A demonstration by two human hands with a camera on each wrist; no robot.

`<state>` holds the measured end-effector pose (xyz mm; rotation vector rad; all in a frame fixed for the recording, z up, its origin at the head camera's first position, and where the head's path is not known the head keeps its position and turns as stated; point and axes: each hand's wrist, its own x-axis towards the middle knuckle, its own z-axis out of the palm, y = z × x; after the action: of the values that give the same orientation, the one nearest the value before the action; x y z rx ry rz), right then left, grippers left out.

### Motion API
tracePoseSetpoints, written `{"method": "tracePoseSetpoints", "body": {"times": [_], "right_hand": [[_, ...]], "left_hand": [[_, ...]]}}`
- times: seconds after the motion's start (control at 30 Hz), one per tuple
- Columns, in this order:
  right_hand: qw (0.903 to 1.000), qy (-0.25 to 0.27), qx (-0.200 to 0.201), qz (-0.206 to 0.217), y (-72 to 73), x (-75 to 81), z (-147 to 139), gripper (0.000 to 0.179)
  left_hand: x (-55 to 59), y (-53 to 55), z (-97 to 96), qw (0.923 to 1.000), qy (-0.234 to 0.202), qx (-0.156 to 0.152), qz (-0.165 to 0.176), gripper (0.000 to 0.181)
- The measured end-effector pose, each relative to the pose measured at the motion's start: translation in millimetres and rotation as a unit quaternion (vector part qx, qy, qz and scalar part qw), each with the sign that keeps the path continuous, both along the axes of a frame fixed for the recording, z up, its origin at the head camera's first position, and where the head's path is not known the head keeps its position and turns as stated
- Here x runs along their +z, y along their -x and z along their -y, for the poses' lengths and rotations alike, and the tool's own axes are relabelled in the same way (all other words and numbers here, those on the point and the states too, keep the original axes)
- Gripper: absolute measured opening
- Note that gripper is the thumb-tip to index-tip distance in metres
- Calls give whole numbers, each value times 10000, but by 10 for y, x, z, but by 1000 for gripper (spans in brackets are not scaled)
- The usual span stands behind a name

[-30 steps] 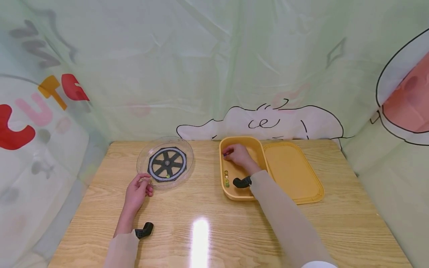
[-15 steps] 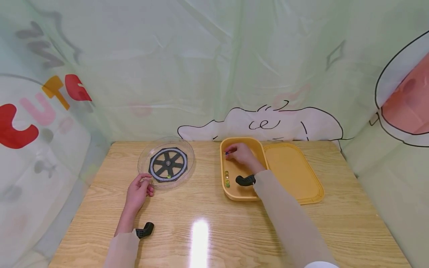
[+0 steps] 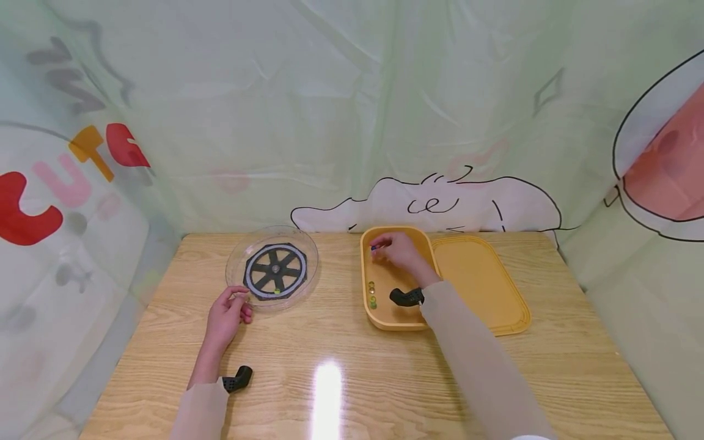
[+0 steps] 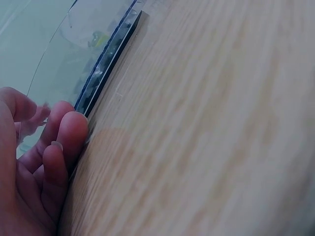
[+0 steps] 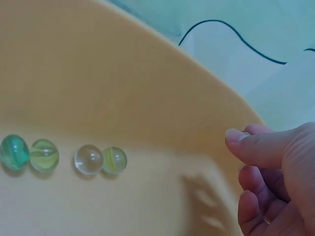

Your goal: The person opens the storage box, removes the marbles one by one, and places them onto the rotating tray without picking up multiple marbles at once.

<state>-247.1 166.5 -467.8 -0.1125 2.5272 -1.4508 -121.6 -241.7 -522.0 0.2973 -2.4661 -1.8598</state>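
My left hand (image 3: pixel 224 315) grips the near left rim of a clear round dish (image 3: pixel 311 269); in the left wrist view its fingers (image 4: pixel 71 132) lie against the dish's side. A black spoked wheel shape (image 3: pixel 275 269) with a pale ring shows within the dish, and a yellow-green marble (image 3: pixel 277 291) lies near its front. My right hand (image 3: pixel 398 250) is over the back left of a yellow-orange box (image 3: pixel 397 324), pinching a small blue marble (image 3: pixel 374 248), which the thumb mostly hides in the right wrist view. Several marbles line the box's left side, among them a green marble (image 5: pixel 15 153) and a clear marble (image 5: pixel 88 160).
A yellow-orange lid (image 3: pixel 484 284) lies flat to the right of the box. The wooden table (image 3: pixel 297 366) runs back to a printed curtain (image 3: pixel 330 122), which also hangs at both sides.
My right hand has drawn slightly right and back inside the box, with the blue marble still pinched. The left hand stays at the dish's rim.
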Motion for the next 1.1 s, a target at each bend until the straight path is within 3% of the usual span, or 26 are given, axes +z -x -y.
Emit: {"method": "tracePoseSetpoints", "body": {"times": [0.37, 0.7, 1.1], "right_hand": [[9990, 10, 48, -451, -56, 113, 3, 18], [9986, 129, 106, -507, -165, 304, 147, 20], [9962, 408, 312, -704, -225, 348, 400, 18]], "left_hand": [[-4, -14, -1, 10000, 54, -15, 80, 20], [-18, -5, 14, 10000, 50, -28, 58, 20], [-2, 1, 5, 10000, -31, -33, 38, 20]]}}
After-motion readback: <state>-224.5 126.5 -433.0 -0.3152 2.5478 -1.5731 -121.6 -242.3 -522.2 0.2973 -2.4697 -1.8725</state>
